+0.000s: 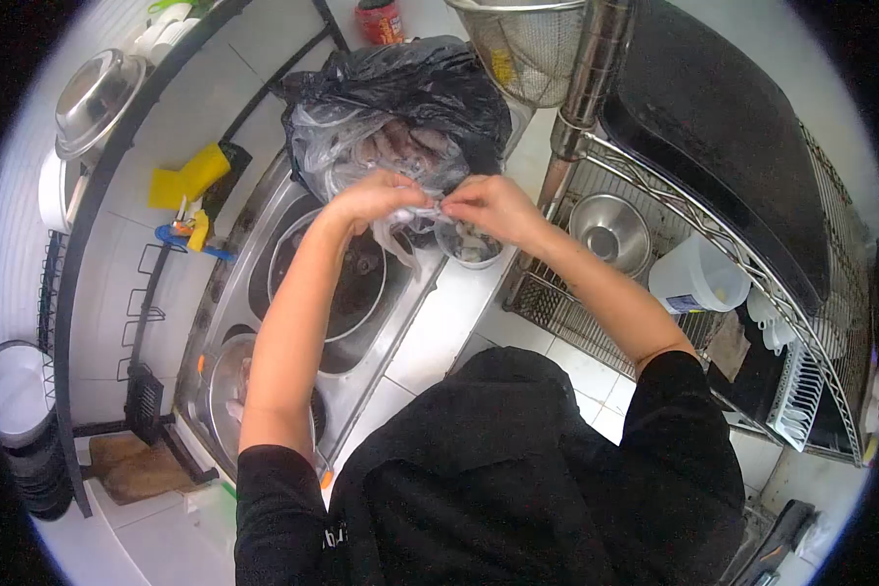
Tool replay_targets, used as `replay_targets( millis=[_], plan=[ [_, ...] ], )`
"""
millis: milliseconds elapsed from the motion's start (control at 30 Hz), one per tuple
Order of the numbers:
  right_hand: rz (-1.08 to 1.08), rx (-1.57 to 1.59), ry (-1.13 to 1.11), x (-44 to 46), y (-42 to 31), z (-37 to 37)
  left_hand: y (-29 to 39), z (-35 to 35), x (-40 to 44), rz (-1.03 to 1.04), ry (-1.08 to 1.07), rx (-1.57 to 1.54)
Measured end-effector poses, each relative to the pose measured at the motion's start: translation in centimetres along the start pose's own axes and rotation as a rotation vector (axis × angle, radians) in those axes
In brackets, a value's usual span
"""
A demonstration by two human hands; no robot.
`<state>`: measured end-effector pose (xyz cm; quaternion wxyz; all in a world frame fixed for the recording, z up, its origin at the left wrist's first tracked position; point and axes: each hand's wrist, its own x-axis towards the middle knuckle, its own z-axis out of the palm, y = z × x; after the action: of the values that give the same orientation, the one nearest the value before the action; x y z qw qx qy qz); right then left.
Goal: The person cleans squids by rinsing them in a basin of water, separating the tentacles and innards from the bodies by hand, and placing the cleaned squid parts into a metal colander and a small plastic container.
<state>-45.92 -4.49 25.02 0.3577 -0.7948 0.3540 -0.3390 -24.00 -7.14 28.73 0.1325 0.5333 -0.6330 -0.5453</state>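
Both hands meet over the front edge of a black plastic bag (459, 83), which is lined with a clear bag and opened out around pinkish-grey, squid-like seafood (400, 146). Thumb and fingers of my left hand (379, 198) pinch a pale, limp piece of what looks like squid (393, 237), whose end dangles below. My right hand (493, 207) pinches at the same piece from the other side, fingertips close to the left ones. Just under my right hand is a round clear container (471, 256) with greyish-white pieces inside, partly covered by the hand.
A dark pan (361, 283) sits in the steel counter (415, 303) on the left, with a metal bowl (227, 381) nearer me. On the right, a wire rack (566, 298) holds a steel bowl (608, 234) and a white tub (698, 278). A mesh strainer (527, 49) hangs beyond the bag.
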Motion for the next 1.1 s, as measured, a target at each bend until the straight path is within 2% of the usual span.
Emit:
replay_targets(
  millis=[100, 333, 567, 633, 733, 833, 967, 1033, 1100],
  plan=[
    [0.062, 0.009, -0.020, 0.3, -0.4, -0.5, 1.1, 0.1, -0.4, 0.005, -0.025, -0.100],
    [0.204, 0.147, -0.055, 0.7, -1.6, -1.7, 3.6, -0.2, -1.0, 0.086, 0.051, 0.003],
    [0.123, 0.072, -0.096, 0.8, -1.7, -1.8, 4.5, 0.3, -1.8, 0.114, 0.113, 0.037],
    [0.043, -0.065, -0.070, 0.7, -2.5, -1.8, 4.7, 0.6, -1.9, 0.125, 0.161, 0.071],
    [-0.062, -0.234, -0.081, 0.9, -2.0, -1.6, 5.2, 1.0, -2.2, 0.124, 0.126, 0.061],
    [-0.119, -0.209, -0.035, 0.8, -1.3, -1.0, 5.0, 1.2, -2.1, 0.106, 0.142, 0.105],
    [-0.087, -0.203, -0.040, 0.7, -1.4, -0.7, 4.8, 1.5, -2.3, 0.120, 0.168, 0.128],
    [0.028, -0.163, -0.074, 0.6, -1.6, -0.6, 4.4, 1.6, -2.2, 0.090, 0.185, 0.154],
    [0.043, -0.176, -0.041, 0.8, -0.7, -0.1, 4.3, 1.5, -2.5, 0.093, 0.163, 0.149]
  ],
)
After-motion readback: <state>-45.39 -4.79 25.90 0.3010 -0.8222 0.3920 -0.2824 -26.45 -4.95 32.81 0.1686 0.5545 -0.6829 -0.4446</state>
